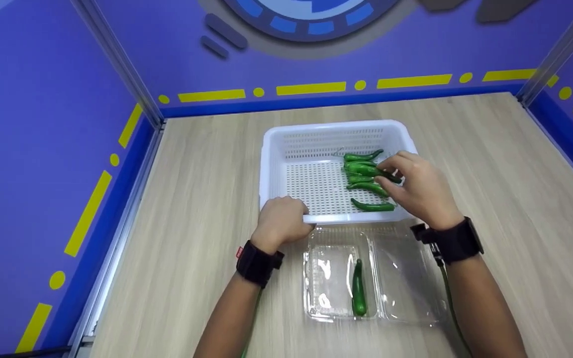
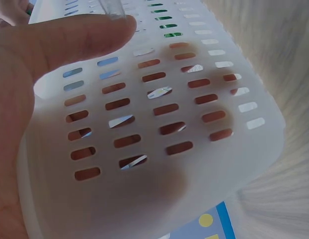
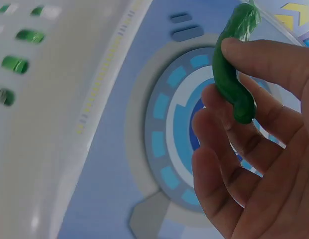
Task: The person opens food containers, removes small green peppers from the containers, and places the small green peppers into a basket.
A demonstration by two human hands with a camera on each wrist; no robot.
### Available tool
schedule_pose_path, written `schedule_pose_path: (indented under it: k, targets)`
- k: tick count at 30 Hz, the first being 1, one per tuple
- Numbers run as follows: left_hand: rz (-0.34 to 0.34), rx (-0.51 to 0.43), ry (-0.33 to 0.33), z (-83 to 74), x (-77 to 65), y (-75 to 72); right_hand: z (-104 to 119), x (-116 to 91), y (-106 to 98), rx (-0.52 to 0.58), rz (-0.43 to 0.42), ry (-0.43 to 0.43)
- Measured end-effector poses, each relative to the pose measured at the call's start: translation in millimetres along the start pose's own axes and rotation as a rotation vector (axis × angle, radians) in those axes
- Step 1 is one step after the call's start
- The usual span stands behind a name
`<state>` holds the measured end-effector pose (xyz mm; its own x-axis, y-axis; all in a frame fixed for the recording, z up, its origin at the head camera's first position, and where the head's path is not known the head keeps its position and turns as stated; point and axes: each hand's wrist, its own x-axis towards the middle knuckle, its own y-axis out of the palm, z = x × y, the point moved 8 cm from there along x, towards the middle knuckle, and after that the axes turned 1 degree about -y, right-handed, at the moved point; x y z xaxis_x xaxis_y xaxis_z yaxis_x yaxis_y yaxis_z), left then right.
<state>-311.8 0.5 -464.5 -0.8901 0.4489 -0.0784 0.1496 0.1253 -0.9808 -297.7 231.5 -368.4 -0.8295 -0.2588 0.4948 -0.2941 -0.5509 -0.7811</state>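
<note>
My right hand (image 1: 420, 188) pinches a curved green chili pepper (image 3: 225, 74) between thumb and fingertips, over the right side of a white plastic basket (image 1: 272, 164). Several more green chilies (image 1: 366, 186) lie in the basket beneath and beside that hand. At the basket's near left corner, my left hand (image 1: 282, 221) grips the wall. Its thumb (image 2: 75, 42) lies along the outside in the left wrist view, while the fingers show through the slots from the other side. A single green chili (image 1: 359, 291) lies in the left half of a clear plastic clamshell box (image 1: 334, 253).
The clamshell's lid (image 1: 408, 278) lies opened flat to the right, in front of the basket. Everything stands on a wood-grain table (image 1: 202, 199). Blue panels (image 1: 177, 59) with yellow marks rise behind and at both sides. A cable (image 1: 448, 288) runs along the right forearm.
</note>
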Motion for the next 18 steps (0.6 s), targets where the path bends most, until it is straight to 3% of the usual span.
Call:
schedule_pose_path:
  k: [9,18]
  targets:
    - [0.0,-0.015,0.008,-2.9,0.2,-1.5,-24.1,2.7,21.3,-0.026,0.115,0.062]
    - [0.013,-0.01,-0.012,0.7,-1.8,-0.5,-32.9,13.5,37.7,-0.037,0.318,0.058]
